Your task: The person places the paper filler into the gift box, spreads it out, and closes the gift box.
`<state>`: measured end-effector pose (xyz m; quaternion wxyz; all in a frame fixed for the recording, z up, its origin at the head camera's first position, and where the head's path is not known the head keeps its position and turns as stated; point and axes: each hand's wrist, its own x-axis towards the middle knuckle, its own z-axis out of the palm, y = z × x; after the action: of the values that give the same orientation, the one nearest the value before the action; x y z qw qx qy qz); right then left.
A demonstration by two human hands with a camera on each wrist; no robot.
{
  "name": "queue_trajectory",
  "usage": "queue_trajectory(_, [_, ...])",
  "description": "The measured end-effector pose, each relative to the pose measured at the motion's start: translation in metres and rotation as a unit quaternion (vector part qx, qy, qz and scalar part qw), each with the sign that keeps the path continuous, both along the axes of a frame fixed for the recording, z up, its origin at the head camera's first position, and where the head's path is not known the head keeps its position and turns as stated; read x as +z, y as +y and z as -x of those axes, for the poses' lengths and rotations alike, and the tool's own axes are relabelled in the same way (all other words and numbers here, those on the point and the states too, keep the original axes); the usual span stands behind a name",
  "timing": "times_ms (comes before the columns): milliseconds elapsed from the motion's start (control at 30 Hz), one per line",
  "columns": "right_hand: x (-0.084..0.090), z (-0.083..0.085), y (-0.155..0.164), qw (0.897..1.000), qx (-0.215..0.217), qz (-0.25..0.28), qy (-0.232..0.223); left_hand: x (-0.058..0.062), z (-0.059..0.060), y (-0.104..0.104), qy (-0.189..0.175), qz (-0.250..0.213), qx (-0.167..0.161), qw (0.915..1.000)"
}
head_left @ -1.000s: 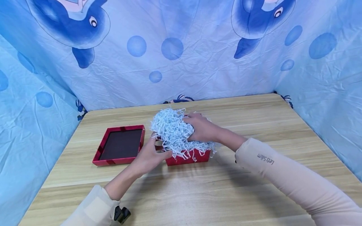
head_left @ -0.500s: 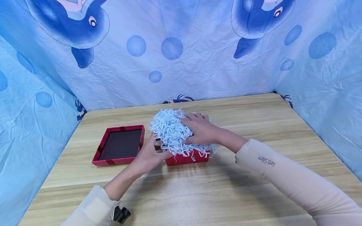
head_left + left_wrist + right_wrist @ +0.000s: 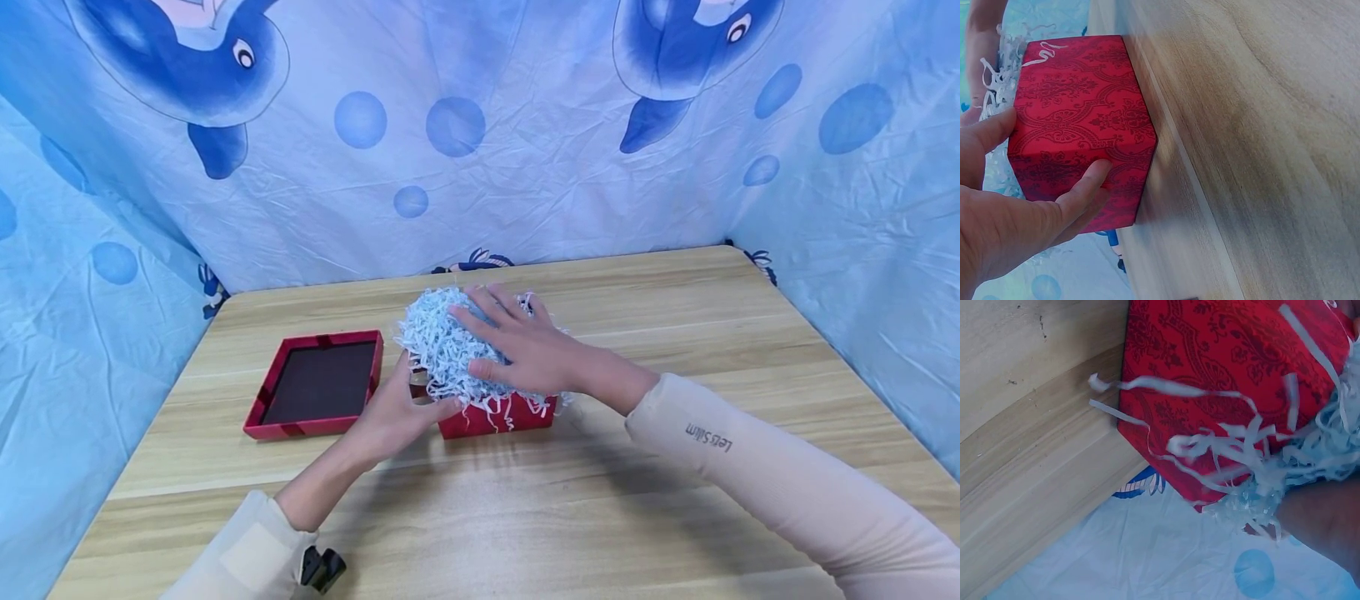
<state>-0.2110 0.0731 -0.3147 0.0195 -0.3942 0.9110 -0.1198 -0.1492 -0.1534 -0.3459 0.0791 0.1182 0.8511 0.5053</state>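
A red patterned gift box [image 3: 495, 422] stands on the table, heaped over its rim with pale blue shredded paper [image 3: 438, 337]. My left hand [image 3: 393, 417] holds the box at its near left corner. In the left wrist view its thumb lies at the top edge of one face and its fingers [image 3: 1088, 184] reach along the adjoining side. With fingers spread, my right hand [image 3: 528, 346] rests palm down on the shredded paper. Loose strips [image 3: 1210, 447] hang over the box's face in the right wrist view. The box's inside is hidden under the paper.
Left of the box lies its red lid [image 3: 288, 429], upturned, showing a black inside. The wooden table [image 3: 525, 517] runs back to a blue curtain [image 3: 525, 200] with whale pictures, which also hangs along both sides.
My right hand has shifted from digging its fingers into the paper to lying spread across the top, further left. The left hand and box have stayed in place.
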Motion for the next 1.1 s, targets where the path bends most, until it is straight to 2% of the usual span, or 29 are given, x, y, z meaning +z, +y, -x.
queue_trajectory(233, [-0.003, 0.001, -0.004, 0.998, 0.014, -0.034, -0.053, -0.001, 0.0, 0.0, -0.006, -0.003, 0.001, 1.0])
queue_trajectory(467, [-0.004, 0.006, -0.008, 0.989, 0.003, -0.099, -0.111, 0.001, 0.0, 0.001, -0.04, -0.012, 0.012, 0.999])
queue_trajectory(633, [-0.003, 0.006, -0.01, 0.985, -0.001, -0.128, -0.116, 0.001, -0.001, 0.001, -0.049, -0.006, 0.02, 0.9986])
queue_trajectory(833, [0.003, 0.002, -0.006, 0.988, -0.011, -0.111, -0.105, 0.001, -0.002, 0.001, -0.046, -0.009, 0.018, 0.9988])
queue_trajectory(1100, [0.024, -0.01, 0.005, 0.989, -0.006, -0.1, -0.107, 0.001, -0.002, 0.001, -0.039, -0.017, 0.012, 0.999])
